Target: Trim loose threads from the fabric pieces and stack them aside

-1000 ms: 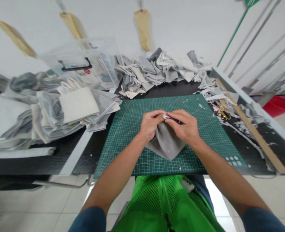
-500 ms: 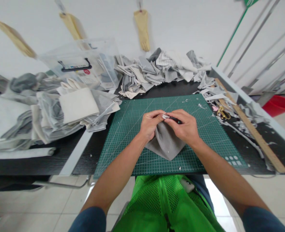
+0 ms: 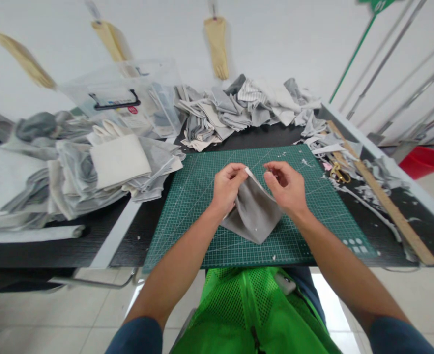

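Observation:
A grey piece of cloth [image 3: 255, 209] with a pale edge stands folded over the green cutting mat [image 3: 190, 196]. My left hand [image 3: 228, 186] pinches the cloth's upper corner between thumb and fingers. Level with it, my right hand [image 3: 286, 186] is beside the cloth's right end, thumb and fingertips curled close together. The pale edge runs from the left fingertips down to the right hand's heel. What the right fingers hold, if anything, is hidden.
Stacked cloth [image 3: 121, 160] lies left, before a clear plastic box [image 3: 117, 98]. More folded fabric [image 3: 217, 115] is at the back. Gold-handled scissors [image 3: 338, 173], a wooden ruler [image 3: 382, 196] and scraps lie right. A red bucket [image 3: 423, 161] stands beyond.
My right hand has moved a little right, away from the left fingertips, baring the cloth's pale edge. The dark object seen in its grip before no longer shows. The left hand keeps its pinch.

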The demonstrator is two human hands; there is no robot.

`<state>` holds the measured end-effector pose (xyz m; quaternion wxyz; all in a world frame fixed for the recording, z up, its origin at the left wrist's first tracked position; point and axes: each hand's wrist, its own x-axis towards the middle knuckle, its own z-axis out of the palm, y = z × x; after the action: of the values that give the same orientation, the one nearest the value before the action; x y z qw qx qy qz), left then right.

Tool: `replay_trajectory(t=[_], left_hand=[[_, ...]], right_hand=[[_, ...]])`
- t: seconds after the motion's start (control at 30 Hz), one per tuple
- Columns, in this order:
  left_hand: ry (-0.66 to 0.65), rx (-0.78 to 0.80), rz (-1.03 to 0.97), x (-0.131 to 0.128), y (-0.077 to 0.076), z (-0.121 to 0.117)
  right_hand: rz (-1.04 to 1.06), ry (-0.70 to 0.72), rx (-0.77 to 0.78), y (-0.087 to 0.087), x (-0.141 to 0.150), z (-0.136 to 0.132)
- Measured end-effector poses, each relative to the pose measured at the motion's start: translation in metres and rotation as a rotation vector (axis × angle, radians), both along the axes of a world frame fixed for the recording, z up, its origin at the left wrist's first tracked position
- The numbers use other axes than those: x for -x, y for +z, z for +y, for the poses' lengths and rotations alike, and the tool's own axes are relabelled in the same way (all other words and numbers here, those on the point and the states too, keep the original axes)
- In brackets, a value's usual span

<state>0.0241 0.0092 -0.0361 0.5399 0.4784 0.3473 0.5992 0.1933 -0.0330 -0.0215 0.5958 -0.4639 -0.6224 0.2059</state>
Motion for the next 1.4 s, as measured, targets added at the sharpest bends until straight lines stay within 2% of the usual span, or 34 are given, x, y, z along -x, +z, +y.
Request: replay_trajectory(t=[0.13, 0.27, 0.4, 0.57, 0.77, 0.97, 1.07, 1.13, 1.27, 1.4], left_hand=[[0.125, 0.041, 0.086, 0.001, -0.002, 0.003], [0.157, 0.109, 0.074, 0.002, -0.002, 0.006], [0.201, 0.121, 0.036, 0.006, 0.003, 0.009], [0.227, 0.146, -0.020, 0.012, 0.008, 0.015], [0.202, 0.274, -0.032, 0.015, 0.005, 0.020], [0.197, 0.246, 0.056, 0.021, 0.003, 0.024], [0.182, 0.251, 0.064, 0.023, 0.003, 0.025], [0.161, 0.245, 0.070, 0.023, 0.004, 0.024], [0.086, 0.215, 0.105, 0.021, 0.005, 0.018], [0.012, 0.190, 0.080, 0.021, 0.004, 0.019]], right_hand=[[-0.080, 0.081, 0.130, -0.001, -0.004, 0.005], [-0.214, 0.139, 0.221, -0.003, -0.004, 0.008], [-0.215, 0.130, 0.259, -0.004, -0.006, 0.010], [-0.279, 0.211, 0.312, -0.003, -0.011, 0.012], [-0.067, 0.113, 0.343, -0.006, -0.012, 0.015], [0.145, 0.067, 0.393, -0.012, -0.016, 0.021], [0.189, 0.089, 0.448, -0.012, -0.019, 0.023], [0.136, 0.109, 0.437, -0.011, -0.019, 0.022], [-0.121, 0.157, 0.342, -0.007, -0.016, 0.019], [-0.307, 0.190, 0.370, -0.009, -0.013, 0.018]])
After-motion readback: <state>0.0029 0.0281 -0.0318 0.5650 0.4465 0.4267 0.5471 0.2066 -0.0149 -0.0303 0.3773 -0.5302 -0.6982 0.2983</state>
